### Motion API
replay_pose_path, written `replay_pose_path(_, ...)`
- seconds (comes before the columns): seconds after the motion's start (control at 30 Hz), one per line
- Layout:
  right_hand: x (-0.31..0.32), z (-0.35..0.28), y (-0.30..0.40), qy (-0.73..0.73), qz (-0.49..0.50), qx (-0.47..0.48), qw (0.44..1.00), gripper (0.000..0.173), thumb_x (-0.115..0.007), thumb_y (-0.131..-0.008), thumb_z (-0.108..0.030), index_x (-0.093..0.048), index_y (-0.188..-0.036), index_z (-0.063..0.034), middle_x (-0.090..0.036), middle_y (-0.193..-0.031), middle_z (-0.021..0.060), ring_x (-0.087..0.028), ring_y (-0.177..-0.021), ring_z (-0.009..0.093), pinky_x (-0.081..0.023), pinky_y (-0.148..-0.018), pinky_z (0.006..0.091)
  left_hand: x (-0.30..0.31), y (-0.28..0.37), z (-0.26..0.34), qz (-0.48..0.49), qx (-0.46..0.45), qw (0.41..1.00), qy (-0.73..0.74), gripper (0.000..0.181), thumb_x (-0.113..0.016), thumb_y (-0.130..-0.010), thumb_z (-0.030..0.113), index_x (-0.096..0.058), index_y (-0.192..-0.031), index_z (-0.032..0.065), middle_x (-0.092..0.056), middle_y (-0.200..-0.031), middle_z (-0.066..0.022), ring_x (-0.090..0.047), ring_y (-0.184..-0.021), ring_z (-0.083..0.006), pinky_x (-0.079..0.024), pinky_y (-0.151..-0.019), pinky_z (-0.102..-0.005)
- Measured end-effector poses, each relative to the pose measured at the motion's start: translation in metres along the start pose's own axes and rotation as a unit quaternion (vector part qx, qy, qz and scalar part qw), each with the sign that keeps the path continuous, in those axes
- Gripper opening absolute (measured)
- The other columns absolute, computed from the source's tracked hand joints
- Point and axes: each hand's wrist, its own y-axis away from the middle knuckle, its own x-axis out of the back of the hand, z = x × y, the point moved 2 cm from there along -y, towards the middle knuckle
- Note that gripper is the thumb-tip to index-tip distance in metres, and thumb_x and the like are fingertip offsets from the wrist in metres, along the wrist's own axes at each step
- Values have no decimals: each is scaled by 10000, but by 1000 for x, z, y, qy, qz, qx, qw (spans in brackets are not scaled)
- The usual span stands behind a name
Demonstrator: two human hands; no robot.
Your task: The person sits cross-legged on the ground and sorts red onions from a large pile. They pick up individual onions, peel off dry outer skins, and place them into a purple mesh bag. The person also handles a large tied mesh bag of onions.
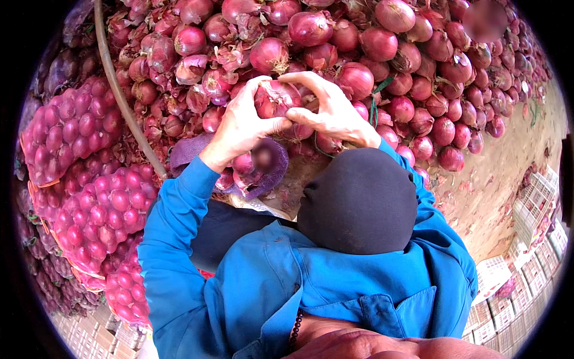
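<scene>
Both my hands are raised over a large heap of red onions. My left hand curls around the left side of a red onion with loose papery skin; its thumb and fingers press on the bulb. From the right, my right hand bends its thumb and index finger near the same onion; whether its fingertips touch the bulb is hard to tell. Just below my left hand, a purple mesh sack lies with its mouth open and several onions inside.
Filled red mesh sacks of onions are stacked at the left, beside a curved wooden pole. My dark-trousered knee rises below my right hand. Plastic crates stand at the far right on an earthen floor.
</scene>
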Motion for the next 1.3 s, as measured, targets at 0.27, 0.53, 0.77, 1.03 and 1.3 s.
replay_pose_path(0.27, -4, 6, -1, -27, -28, -41, 998, 459, -651, -790, -238, -621, -1208, -49, -629, -1141, 198, -623, -1082, 361, -494, -975, 439, -4, 4, -3, -12, -10, 1000, 11, 874, -915, -672, 315, -484, -1372, 15, -607, -1267, -171, -585, -1200, -269, -457, -1048, -400)
replay_pose_path(0.53, -2, 3, -1, -19, -41, -31, 998, 425, -633, -796, -189, -622, -1196, -45, -643, -1099, 195, -641, -1025, 349, -513, -918, 427, -3, 5, -4, -19, -7, 1000, 13, 854, -907, -688, 310, -475, -1366, 20, -606, -1269, -175, -582, -1205, -274, -450, -1053, -404)
replay_pose_path(0.77, 1, 3, -2, 20, -35, -16, 999, 365, -633, -792, -104, -632, -1152, -44, -651, -1022, 192, -653, -954, 349, -533, -844, 419, -1, 6, -4, -27, -5, 1000, 15, 850, -909, -691, 319, -477, -1362, 27, -608, -1267, -175, -578, -1209, -272, -449, -1051, -402)
replay_pose_path(1.03, 1, 14, -9, 93, -11, 56, 994, 192, -575, -791, -20, -639, -972, -20, -668, -889, 185, -673, -864, 385, -548, -769, 439, -8, 11, -5, -32, 0, 999, 9, 859, -912, -680, 326, -479, -1360, 28, -624, -1238, -179, -597, -1174, -269, -469, -1029, -402)
replay_pose_path(1.3, 12, -10, -3, 46, 3, 62, 997, 226, -682, -812, -125, -674, -1024, -45, -655, -938, 142, -661, -882, 341, -553, -786, 412, -1, 8, -3, -25, -2, 1000, -13, 838, -893, -710, 356, -482, -1349, 4, -628, -1247, -188, -591, -1203, -267, -459, -1042, -399)
